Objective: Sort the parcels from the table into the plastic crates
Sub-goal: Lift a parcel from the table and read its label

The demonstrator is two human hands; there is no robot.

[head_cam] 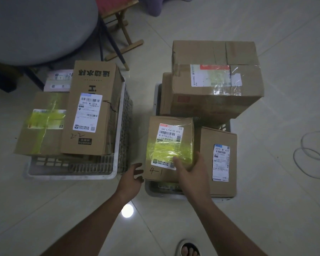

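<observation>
Beside the taped parcel (169, 147) crowd bigger boxes (216, 80); right hand (189, 171) grips it, left hand (132, 177) hovers spread.

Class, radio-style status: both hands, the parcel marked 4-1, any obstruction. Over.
Right hand grips 4-1 parcel over right crate. Left hand open, beside it. Crate crowded: big box stacked behind, labelled box alongside.
</observation>
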